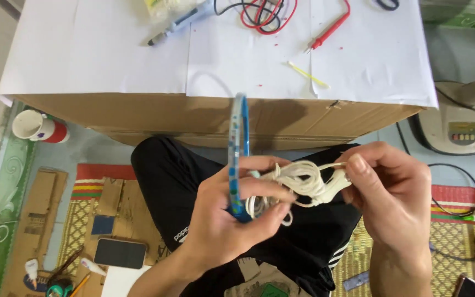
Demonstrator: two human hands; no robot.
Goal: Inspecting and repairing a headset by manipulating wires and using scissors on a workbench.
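Observation:
My left hand [224, 220] grips a thin blue ring-shaped object [238, 137] seen edge-on, together with one end of a bundle of white cable [298, 181]. Across from it, my right hand [394, 192] pinches the other end of that bundle, near a white plug-like piece. Both hands are held over my lap, just in front of a cardboard box [138, 113] topped with white paper sheets [111, 49].
On the paper lie red and black test leads [265, 14], a red probe [328, 30], a pen-like tool [180, 23] and a yellow stick [309, 75]. A cup [37, 126], a phone [120, 253], glue tubes and cardboard scraps lie on the floor mat. A fan base [457, 129] stands at right.

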